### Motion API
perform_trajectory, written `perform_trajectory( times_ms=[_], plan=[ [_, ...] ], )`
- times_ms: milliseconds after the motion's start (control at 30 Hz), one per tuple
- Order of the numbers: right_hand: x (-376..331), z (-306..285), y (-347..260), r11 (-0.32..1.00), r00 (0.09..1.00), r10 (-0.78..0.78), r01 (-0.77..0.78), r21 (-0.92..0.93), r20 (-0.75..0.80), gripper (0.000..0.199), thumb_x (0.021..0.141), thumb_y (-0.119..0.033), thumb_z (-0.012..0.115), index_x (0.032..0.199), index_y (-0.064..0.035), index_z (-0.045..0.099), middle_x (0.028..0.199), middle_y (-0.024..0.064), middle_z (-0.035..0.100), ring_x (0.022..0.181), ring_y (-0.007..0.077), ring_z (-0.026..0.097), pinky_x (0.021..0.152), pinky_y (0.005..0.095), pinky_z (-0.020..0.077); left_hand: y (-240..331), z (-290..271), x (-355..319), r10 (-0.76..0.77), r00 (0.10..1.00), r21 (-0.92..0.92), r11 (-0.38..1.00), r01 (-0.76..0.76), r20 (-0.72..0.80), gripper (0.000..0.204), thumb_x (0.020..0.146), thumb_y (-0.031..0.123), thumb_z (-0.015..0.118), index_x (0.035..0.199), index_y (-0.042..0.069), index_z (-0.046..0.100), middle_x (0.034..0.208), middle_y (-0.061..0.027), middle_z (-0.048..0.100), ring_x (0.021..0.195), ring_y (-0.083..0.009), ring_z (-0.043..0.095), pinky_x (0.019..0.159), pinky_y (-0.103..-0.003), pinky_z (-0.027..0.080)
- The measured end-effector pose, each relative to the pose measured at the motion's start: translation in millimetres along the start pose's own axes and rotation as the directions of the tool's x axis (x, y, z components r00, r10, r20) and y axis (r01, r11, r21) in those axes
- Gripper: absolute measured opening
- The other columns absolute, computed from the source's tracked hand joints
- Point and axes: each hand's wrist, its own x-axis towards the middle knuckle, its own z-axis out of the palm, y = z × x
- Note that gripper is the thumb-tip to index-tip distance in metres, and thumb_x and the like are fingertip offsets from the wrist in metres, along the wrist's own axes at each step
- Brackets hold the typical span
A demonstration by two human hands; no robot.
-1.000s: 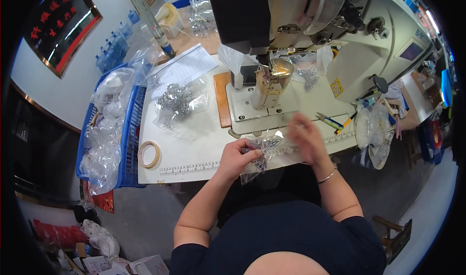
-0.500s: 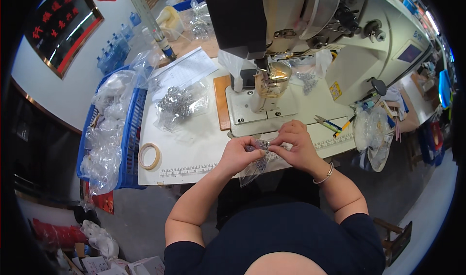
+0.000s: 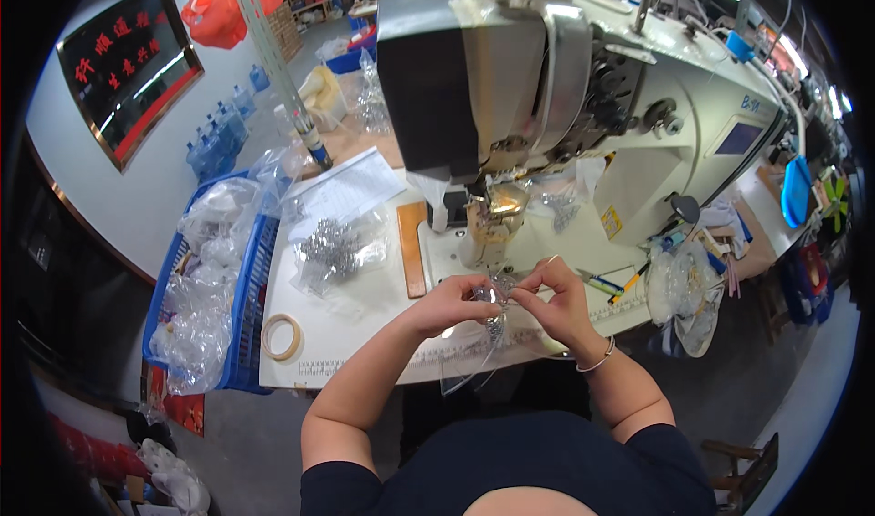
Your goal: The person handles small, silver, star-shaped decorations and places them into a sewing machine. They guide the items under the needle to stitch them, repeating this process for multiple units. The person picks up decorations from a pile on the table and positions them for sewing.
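Both my hands meet in front of the sewing machine (image 3: 510, 87), above the near part of the white table. My left hand (image 3: 453, 304) is closed, thumb and fingers pinching a clear plastic bag (image 3: 493, 326) with small silvery pieces in it. The bag's lower end hangs toward the table edge. Against the bag's upper part, my right hand (image 3: 558, 308) closes thumb and forefinger in a pinch. Exactly what lies between those fingertips is too small to make out. The machine's needle area (image 3: 497, 211) stands just beyond my hands.
Left on the table lie a pile of silvery pieces on plastic (image 3: 330, 250), papers (image 3: 351, 188), a tape roll (image 3: 281, 336) and a brown strip (image 3: 411, 250). A blue basket (image 3: 252, 306) of plastic bags stands beside it. Snips (image 3: 603, 284) lie at right, near bundled plastic (image 3: 679, 288).
My view has tilted up, showing more of the machine. Both hands have moved with the bag away from the table edge, closer to the machine. The bag hangs lower from my fingers.
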Motion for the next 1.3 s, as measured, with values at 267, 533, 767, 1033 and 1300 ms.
perform_trajectory(
  times_ms=[267, 533, 767, 1033, 1300],
  plan=[
    [47, 9, 1, 0.927, 0.945, 0.312, -0.28, 0.251, -0.095, 0.016, 0.07, -0.012, 0.074, 0.068, -0.001, 0.062, 0.067, 0.0032, 0.056, 0.067, 0.0104, 0.052, 0.064, 0.0248, 0.0422, 77, -34, 28, -0.244, 0.967, -0.056, 0.969, 0.241, -0.078, 0.028, 0.079, 0.015, 0.065, 0.099, -0.002, 0.059, 0.09, -0.0089, 0.064, 0.08, -0.0158, 0.063, 0.073, -0.03, 0.051],
    [81, 14, -4, 0.995, 0.97, 0.099, -0.092, 0.044, -0.222, 0.015, 0.068, -0.007, 0.071, 0.064, -0.0051, 0.057, 0.062, 0.0014, 0.051, 0.066, 0.0115, 0.047, 0.061, 0.0257, 0.0392, 118, -39, 34, -0.289, 0.95, -0.079, 0.956, 0.281, -0.119, 0.023, 0.08, 0.015, 0.065, 0.098, 0.003, 0.058, 0.088, -0.0062, 0.063, 0.078, -0.0146, 0.061, 0.072, -0.03, 0.05],
    [79, 13, -3, 0.995, 0.973, -0.018, -0.005, -0.102, -0.229, 0.017, 0.066, -0.01, 0.069, 0.059, -0.0084, 0.053, 0.062, 0.0011, 0.052, 0.072, 0.0185, 0.046, 0.068, 0.0324, 0.0366, 109, -55, 41, -0.31, 0.949, -0.011, 0.951, 0.31, -0.062, 0.022, 0.079, 0.013, 0.067, 0.098, 0.006, 0.059, 0.089, -0.0028, 0.06, 0.08, -0.0147, 0.059, 0.072, -0.033, 0.05],
    [78, 10, -10, 0.986, 0.983, -0.008, -0.023, -0.166, -0.181, 0.017, 0.066, -0.014, 0.068, 0.058, -0.011, 0.053, 0.066, -0.0004, 0.051, 0.081, 0.0216, 0.046, 0.077, 0.0363, 0.031, 108, -58, 42, -0.35, 0.936, 0.014, 0.936, 0.351, -0.025, 0.021, 0.08, 0.015, 0.065, 0.099, 0.007, 0.059, 0.089, -0.0021, 0.061, 0.082, -0.0132, 0.059, 0.071, -0.032, 0.05],
    [99, 14, -4, 0.969, 0.977, 0.074, -0.118, -0.218, -0.201, 0.014, 0.068, -0.018, 0.068, 0.06, -0.0094, 0.061, 0.072, 0.0029, 0.057, 0.087, 0.0259, 0.046, 0.079, 0.0398, 0.0306, 110, -73, 58, -0.316, 0.944, -0.038, 0.949, 0.313, -0.101, 0.026, 0.08, 0.01, 0.067, 0.105, 0.009, 0.058, 0.088, 0.0015, 0.061, 0.078, -0.0096, 0.058, 0.067, -0.027, 0.048]
  ],
)
